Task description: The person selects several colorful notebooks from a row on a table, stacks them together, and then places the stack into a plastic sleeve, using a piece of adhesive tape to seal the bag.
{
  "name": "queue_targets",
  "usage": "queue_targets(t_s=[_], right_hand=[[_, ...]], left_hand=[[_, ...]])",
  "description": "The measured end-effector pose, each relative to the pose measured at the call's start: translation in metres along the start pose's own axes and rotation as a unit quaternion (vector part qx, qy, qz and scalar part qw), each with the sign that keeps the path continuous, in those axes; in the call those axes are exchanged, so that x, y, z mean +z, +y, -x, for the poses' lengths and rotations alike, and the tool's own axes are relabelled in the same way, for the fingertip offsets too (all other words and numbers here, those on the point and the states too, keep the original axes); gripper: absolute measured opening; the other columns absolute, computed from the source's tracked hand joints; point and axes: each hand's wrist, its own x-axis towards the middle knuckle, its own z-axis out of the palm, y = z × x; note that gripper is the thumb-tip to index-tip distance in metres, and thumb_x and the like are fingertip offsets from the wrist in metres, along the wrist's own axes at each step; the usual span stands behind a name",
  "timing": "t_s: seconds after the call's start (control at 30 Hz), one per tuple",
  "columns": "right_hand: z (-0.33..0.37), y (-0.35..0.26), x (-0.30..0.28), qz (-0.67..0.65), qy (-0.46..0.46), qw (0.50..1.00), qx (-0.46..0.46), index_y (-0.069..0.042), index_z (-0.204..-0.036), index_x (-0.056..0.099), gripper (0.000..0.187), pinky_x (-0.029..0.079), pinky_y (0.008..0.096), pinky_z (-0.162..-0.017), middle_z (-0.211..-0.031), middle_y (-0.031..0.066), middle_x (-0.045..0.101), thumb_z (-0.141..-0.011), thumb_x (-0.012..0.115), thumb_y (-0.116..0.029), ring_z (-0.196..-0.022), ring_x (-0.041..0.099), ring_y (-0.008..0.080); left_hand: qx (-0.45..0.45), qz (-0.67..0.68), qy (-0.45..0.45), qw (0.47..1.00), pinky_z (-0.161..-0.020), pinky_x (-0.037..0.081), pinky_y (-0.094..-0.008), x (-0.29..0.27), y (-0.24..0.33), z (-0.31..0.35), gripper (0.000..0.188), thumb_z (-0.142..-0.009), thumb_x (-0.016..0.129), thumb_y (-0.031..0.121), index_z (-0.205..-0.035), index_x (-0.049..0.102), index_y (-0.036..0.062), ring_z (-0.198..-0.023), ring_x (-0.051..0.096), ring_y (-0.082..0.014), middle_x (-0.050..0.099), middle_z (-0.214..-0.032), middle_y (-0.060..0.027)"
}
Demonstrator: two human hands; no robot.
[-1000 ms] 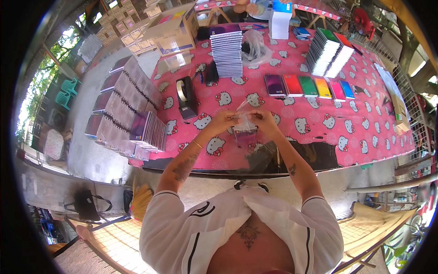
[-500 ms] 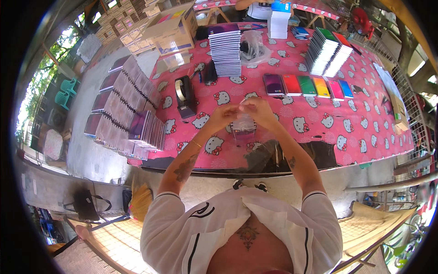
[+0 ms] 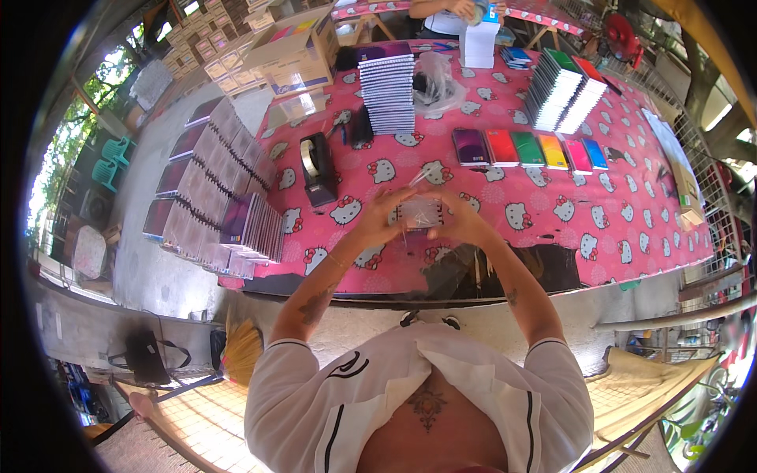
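Low over the near middle of the table, my left hand (image 3: 380, 221) and my right hand (image 3: 463, 218) curve around the two sides of a small spiral notebook bundle in clear plastic (image 3: 422, 211). Loose plastic film sticks up above my left fingers. How many notebooks lie inside cannot be made out. To the left of my hands stands a black tape dispenser (image 3: 318, 169). Beyond them lies a row of notebooks (image 3: 527, 149) in purple, red, green, yellow, pink and blue.
Tall notebook stacks stand at the far middle (image 3: 387, 94) and far right (image 3: 561, 93). Wrapped notebook piles (image 3: 209, 185) line the left edge. A cardboard box (image 3: 293, 55) sits at the back left. Across the table, another person's hand (image 3: 464, 9) is at a white stack (image 3: 479, 46).
My hands have gone from pinching the plastic together above the bundle to holding its sides, lower and farther apart. The other person's hand has come to the top of the white stack.
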Motion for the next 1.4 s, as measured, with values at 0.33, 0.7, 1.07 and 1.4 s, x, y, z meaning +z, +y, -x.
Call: queue_targets(t_s=[0.33,0.7,1.07,1.4], right_hand=[[0.018,0.019,0.021,0.183,0.054,0.98,-0.053,-0.005,-0.095,0.066,0.021,0.046,0.0443,-0.083,-0.103,0.0081,0.067,-0.075,0.074,-0.004,-0.096,0.061,0.0299],[0.011,-0.009,0.02,0.24,0.047,0.969,-0.026,-0.007,-0.102,0.066,0.03,0.048,0.0444,-0.085,-0.102,0.0089,0.064,-0.075,0.077,-0.012,-0.095,0.059,0.0319],[-0.002,-0.005,0.026,0.208,0.057,0.976,0.027,-0.006,-0.099,0.063,0.023,0.051,0.0443,-0.078,-0.087,0.0106,0.065,-0.077,0.07,-0.002,-0.087,0.062,0.034],[0.007,0.039,0.02,-0.042,0.099,0.975,0.195,-0.003,-0.111,0.061,0.039,0.054,0.0328,-0.078,-0.099,0.0135,0.07,-0.078,0.08,-0.01,-0.089,0.069,0.0222]], left_hand=[[-0.042,0.071,-0.032,0.996,-0.079,0.052,-0.0374,-0.004,0.031,-0.006,0.022,-0.083,0.074,0.015,-0.105,0.071,0.0115,-0.089,0.066,-0.0279,0.069,-0.101,-0.0097],[-0.02,0.081,0.039,0.996,-0.085,0.051,-0.0394,-0.052,0.057,-0.054,0.023,-0.081,0.074,0.008,-0.102,0.069,0.0033,-0.097,0.064,-0.0283,0.067,-0.102,-0.0113],[-0.18,0.059,-0.158,0.969,-0.08,0.052,-0.041,-0.009,0.014,-0.03,0.031,-0.081,0.076,0.018,-0.109,0.067,0.0064,-0.089,0.064,-0.031,0.066,-0.086,-0.0082],[-0.305,0.257,-0.136,0.907,-0.074,0.053,-0.0362,0.012,-0.024,-0.026,0.051,-0.082,0.078,0.033,-0.12,0.059,0.0043,-0.089,0.067,-0.0265,0.068,-0.091,-0.0134]])
